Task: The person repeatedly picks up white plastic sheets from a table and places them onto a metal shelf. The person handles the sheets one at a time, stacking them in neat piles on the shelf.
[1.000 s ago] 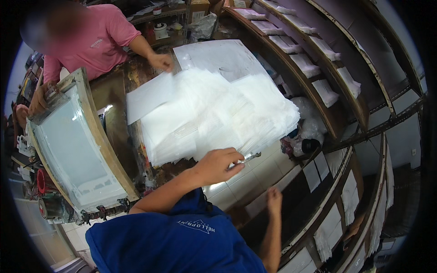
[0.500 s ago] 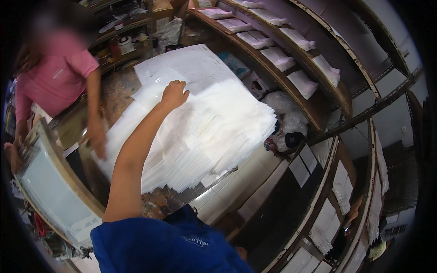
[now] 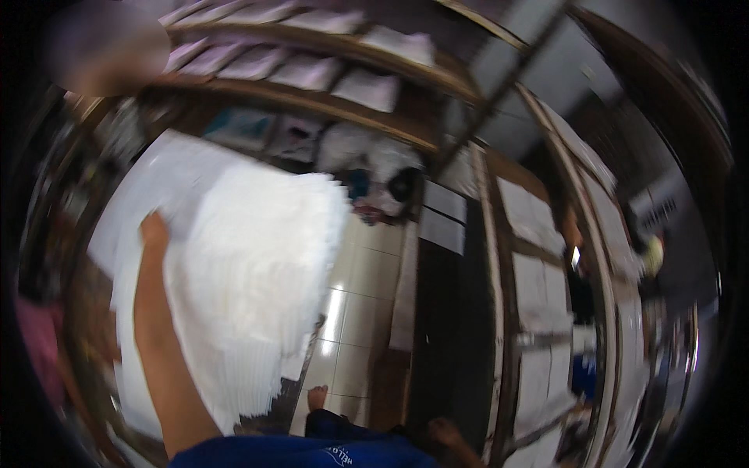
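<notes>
Nearest, a blue shirt [image 3: 304,452] is cut off by the lower edge, and beside it the right hand [image 3: 445,430] hangs low in front of a dark board [image 3: 452,335]; it is small, dim and blurred, so how far open it is and whether it has hold of anything cannot be told. Left of it a bare foot [image 3: 317,396] shows on the tiled floor [image 3: 355,312]. The left forearm [image 3: 160,343] reaches up across the white sheets [image 3: 250,249], covering part of them. At its end the left hand [image 3: 154,228] is over their upper left part, seemingly touching; the fingers look bent, but blur hides how far open they are and any sheet they may grip. The sheets lie in a wide, fanned heap, glare washing out many edges, and hide most of the surface [image 3: 92,304]. At the left rim a co-worker's pink clothing [image 3: 40,343] is cut off and smeared. Farther off, white stacks [image 3: 534,288] fill the rack at the right, clear bags [image 3: 351,148] sit beyond the heap, and white packs [image 3: 367,90] line the shelves [image 3: 421,129], their details lost.
</notes>
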The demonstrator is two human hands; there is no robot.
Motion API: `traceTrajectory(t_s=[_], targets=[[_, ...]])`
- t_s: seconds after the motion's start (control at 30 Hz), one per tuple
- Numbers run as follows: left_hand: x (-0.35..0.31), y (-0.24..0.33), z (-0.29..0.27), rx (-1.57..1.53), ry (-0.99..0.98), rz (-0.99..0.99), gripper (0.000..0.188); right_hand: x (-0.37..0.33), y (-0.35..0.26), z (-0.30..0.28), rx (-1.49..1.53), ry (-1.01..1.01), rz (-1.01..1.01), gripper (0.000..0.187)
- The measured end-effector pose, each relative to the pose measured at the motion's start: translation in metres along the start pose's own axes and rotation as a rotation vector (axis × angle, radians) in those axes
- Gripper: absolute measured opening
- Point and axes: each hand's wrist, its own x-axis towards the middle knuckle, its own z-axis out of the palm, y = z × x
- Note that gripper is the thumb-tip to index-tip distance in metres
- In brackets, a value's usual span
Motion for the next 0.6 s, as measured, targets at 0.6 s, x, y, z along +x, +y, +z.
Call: traceTrajectory(t_s=[0.6], targets=[[-0.384,0.327,-0.384,-1.067,0.302,1.759,0.046,-0.182,-0.322,-0.035,0.238,0.334,-1.182,0.034]])
